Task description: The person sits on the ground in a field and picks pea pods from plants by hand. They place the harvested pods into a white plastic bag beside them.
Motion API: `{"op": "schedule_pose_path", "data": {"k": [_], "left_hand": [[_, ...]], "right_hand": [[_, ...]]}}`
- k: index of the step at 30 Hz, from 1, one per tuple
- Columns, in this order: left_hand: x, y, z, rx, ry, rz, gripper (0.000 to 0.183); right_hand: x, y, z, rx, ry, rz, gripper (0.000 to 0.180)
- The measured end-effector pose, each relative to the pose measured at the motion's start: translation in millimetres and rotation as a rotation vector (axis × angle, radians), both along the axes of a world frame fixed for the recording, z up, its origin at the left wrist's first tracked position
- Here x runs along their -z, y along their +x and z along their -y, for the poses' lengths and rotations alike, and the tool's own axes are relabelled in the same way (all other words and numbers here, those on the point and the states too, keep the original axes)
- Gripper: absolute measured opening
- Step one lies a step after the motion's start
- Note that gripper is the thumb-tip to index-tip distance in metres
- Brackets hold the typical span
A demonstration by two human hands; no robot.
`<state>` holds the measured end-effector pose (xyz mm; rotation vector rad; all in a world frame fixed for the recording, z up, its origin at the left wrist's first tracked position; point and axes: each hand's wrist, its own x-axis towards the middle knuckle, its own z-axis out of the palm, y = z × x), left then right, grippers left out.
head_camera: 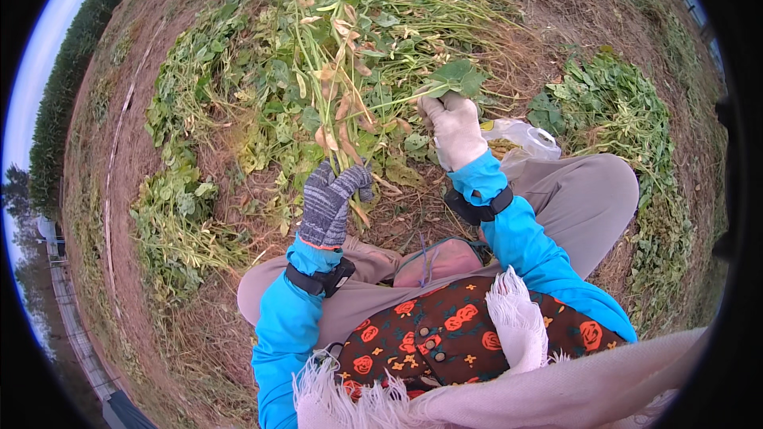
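Note:
My left hand [335, 199], in a grey knit glove, grips the lower stems of an upright bunch of bean plants [344, 106]. Tan dry pods and some green ones hang along these stems. To the right, my right hand [454, 130] wears an off-white glove. Its thumb and fingers pinch a thin green stalk that runs across from the bunch, with a broad green leaf [459, 75] at its end. Behind both hands lies a wide heap of pulled bean plants [387, 42], partly covered by the held bunch.
A clear plastic container [530, 138] lies beside my right knee. Between my folded legs sits a pink bundle [441, 261]. More plants are piled at the left [185, 214] and at the right [632, 113]. Dry straw covers the soil, and a pale line [119, 125] runs along the left.

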<state>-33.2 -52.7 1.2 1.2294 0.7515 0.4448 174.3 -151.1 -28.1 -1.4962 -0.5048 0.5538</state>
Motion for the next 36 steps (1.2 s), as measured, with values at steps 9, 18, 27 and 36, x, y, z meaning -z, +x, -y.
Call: {"op": "schedule_pose_path", "data": {"k": [9, 18, 27, 36], "left_hand": [[5.0, 4.6, -1.7, -0.071, 0.222, -0.122, 0.014], [14.5, 8.9, 0.5, -0.072, 1.276, -0.372, 0.020], [31.0, 0.6, -2.9, 0.039, 1.577, -0.316, 0.027], [26.7, 4.6, -2.8, 0.133, 1.138, -0.321, 0.027]], "right_hand": [[-8.3, 59.2, 31.8, 0.603, 0.589, -0.340, 0.018], [-42.8, -4.0, 6.6, -0.151, 0.168, -0.150, 0.029], [5.7, 21.7, -0.2, -0.010, 0.202, -0.604, 0.043], [10.3, 23.3, 2.3, 0.064, 0.334, -0.400, 0.026]]}}
